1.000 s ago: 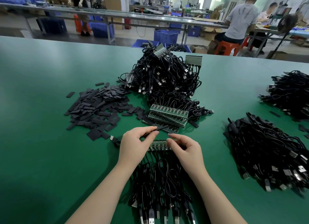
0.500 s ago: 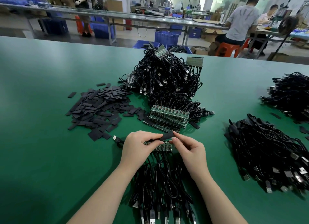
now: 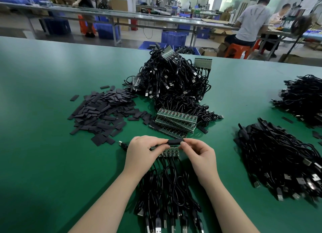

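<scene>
Black sleeve (image 3: 176, 142) level over board strip (image 3: 171, 150)

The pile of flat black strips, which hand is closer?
Left. The left hand is just right of the pile of flat black strips; the right hand is farther right, past it. Both pinch a black sleeve.

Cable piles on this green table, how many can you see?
4: a big heap mid-table, a near-right pile, a far-right pile cut off by the frame, and the fanned bundle nearest the camera. More may lie outside the view.
</scene>
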### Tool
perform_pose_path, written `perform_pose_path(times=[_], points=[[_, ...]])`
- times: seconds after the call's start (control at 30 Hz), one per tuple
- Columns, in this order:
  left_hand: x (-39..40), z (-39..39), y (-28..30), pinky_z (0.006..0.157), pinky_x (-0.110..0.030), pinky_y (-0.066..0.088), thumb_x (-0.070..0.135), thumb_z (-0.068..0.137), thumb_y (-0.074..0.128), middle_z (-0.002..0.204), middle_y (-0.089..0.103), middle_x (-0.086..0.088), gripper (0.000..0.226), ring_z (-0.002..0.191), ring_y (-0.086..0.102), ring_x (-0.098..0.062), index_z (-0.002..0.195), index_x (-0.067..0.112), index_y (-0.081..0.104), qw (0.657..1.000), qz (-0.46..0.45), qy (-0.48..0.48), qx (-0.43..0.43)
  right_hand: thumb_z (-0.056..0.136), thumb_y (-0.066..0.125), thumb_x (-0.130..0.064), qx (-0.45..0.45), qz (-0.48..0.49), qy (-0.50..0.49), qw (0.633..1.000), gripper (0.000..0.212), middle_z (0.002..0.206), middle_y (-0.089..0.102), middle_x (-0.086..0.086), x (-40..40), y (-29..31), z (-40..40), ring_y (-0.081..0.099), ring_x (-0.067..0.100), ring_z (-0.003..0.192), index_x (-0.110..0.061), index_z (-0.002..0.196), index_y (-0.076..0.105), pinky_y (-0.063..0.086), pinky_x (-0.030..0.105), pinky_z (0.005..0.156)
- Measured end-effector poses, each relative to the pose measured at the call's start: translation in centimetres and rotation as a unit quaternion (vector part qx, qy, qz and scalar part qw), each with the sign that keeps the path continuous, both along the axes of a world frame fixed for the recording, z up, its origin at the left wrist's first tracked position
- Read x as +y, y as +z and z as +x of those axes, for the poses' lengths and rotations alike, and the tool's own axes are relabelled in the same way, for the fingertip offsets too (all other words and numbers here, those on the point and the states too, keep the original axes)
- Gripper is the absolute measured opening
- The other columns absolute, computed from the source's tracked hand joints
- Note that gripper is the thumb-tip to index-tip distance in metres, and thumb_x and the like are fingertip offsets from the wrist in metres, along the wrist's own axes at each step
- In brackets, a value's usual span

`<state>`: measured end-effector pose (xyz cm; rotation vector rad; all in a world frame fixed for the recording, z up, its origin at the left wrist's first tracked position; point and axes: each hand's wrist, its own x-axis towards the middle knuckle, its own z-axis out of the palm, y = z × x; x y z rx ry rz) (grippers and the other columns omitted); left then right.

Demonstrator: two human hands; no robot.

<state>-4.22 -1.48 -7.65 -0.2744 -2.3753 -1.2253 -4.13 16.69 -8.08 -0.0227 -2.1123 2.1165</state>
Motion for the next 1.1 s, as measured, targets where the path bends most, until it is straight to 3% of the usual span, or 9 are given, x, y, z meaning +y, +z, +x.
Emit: perform_pose_path(times=[0.13, 0.3, 0.5, 0.6, 0.7, 0.87, 0.97, 1.03, 1.1], points=[[-0.2, 0.0, 0.0, 0.080, -0.043, 0.053, 0.030, 0.079, 0.079, 0.084, 0.072, 0.022, 0.014, 0.084, 0.065, 0.003, 0.093, 0.033, 0.078, 1.000, 0.000, -0.013, 0.000, 0.086, 0.076, -0.016, -0.013, -0.007, 0.034, 0.999, 0.017, 0.081, 0.074, 0.010, 0.0, 0.1, 0.0, 0.062, 0.014, 0.071, -0.032, 0.093, 0.078, 0.050, 0.026, 0.067], [-0.1, 0.1, 0.0, 0.083, -0.042, 0.051, 0.032, 0.078, 0.080, 0.085, 0.071, 0.026, 0.014, 0.086, 0.065, 0.004, 0.091, 0.035, 0.078, 1.000, -0.006, -0.020, -0.007, 0.087, 0.076, -0.016, -0.021, 0.001, 0.047, 0.999, 0.012, 0.071, 0.067, -0.004, 0.0, 0.0, -0.2, 0.055, 0.013, 0.063, -0.026, 0.094, 0.076, 0.045, 0.023, 0.058], [-1.1, -0.2, 0.0, 0.091, -0.028, 0.036, 0.052, 0.080, 0.071, 0.098, 0.072, 0.018, 0.031, 0.095, 0.063, -0.002, 0.107, 0.036, 0.074, 0.990, -0.141, 0.013, -0.001, 0.087, 0.074, -0.014, -0.020, -0.055, 0.027, 0.998, 0.015, 0.078, 0.073, -0.003, 0.6, 0.0, -0.2, 0.065, 0.010, 0.072, -0.028, 0.081, 0.074, 0.053, 0.020, 0.069], [-1.6, -0.2, -0.1, 0.089, -0.028, 0.037, 0.045, 0.088, 0.067, 0.095, 0.073, 0.019, 0.020, 0.094, 0.065, -0.003, 0.101, 0.034, 0.076, 0.987, -0.156, 0.023, 0.014, 0.086, 0.075, -0.012, -0.022, -0.092, 0.008, 0.995, 0.008, 0.082, 0.075, -0.002, 1.0, 0.1, -0.2, 0.070, 0.010, 0.080, -0.020, 0.087, 0.074, 0.055, 0.021, 0.077], [-1.5, -0.1, 0.1, 0.089, -0.033, 0.046, 0.046, 0.087, 0.062, 0.091, 0.072, 0.022, 0.023, 0.089, 0.065, 0.002, 0.096, 0.032, 0.077, 0.997, -0.069, 0.026, 0.019, 0.084, 0.078, -0.020, -0.034, -0.014, 0.040, 0.999, 0.012, 0.089, 0.077, -0.002, 0.3, 0.8, -0.2, 0.071, 0.006, 0.082, -0.020, 0.097, 0.076, 0.054, 0.018, 0.075], [-0.8, 0.2, 0.3, 0.084, -0.030, 0.050, 0.047, 0.090, 0.054, 0.093, 0.068, 0.031, 0.028, 0.091, 0.061, 0.011, 0.097, 0.032, 0.076, 0.997, -0.015, 0.024, 0.065, 0.091, 0.070, -0.030, 0.013, 0.158, 0.119, 0.980, 0.013, 0.082, 0.074, -0.021, -2.7, 3.1, -0.4, 0.064, -0.007, 0.076, -0.041, 0.086, 0.075, 0.046, 0.010, 0.072], [-1.1, 0.3, 0.3, 0.080, -0.029, 0.052, 0.042, 0.090, 0.055, 0.093, 0.068, 0.029, 0.030, 0.089, 0.063, 0.009, 0.099, 0.025, 0.077, 0.994, 0.011, 0.044, 0.097, 0.092, 0.069, -0.023, 0.010, 0.069, 0.105, 0.992, 0.015, 0.089, 0.076, -0.018, -4.7, 4.2, -0.4, 0.065, -0.004, 0.081, -0.035, 0.091, 0.078, 0.049, 0.013, 0.076], [-1.3, 0.3, 0.3, 0.075, -0.036, 0.053, 0.041, 0.089, 0.056, 0.090, 0.072, 0.018, 0.032, 0.083, 0.064, 0.003, 0.097, 0.020, 0.078, 0.991, -0.006, 0.056, 0.124, 0.092, 0.069, -0.015, -0.014, -0.018, 0.086, 0.996, 0.011, 0.092, 0.077, -0.015, -5.8, 4.6, -0.2, 0.068, -0.003, 0.086, -0.017, 0.095, 0.080, 0.050, 0.013, 0.076], [-1.3, 0.4, 0.3, 0.076, -0.040, 0.054, 0.040, 0.090, 0.056, 0.094, 0.074, 0.012, 0.034, 0.085, 0.066, 0.001, 0.102, 0.017, 0.077, 0.990, -0.003, 0.055, 0.127, 0.092, 0.069, -0.015, -0.008, -0.029, 0.065, 0.997, 0.011, 0.082, 0.076, -0.007, -6.3, 5.2, 0.2, 0.068, 0.005, 0.075, -0.011, 0.089, 0.079, 0.051, 0.019, 0.068]])
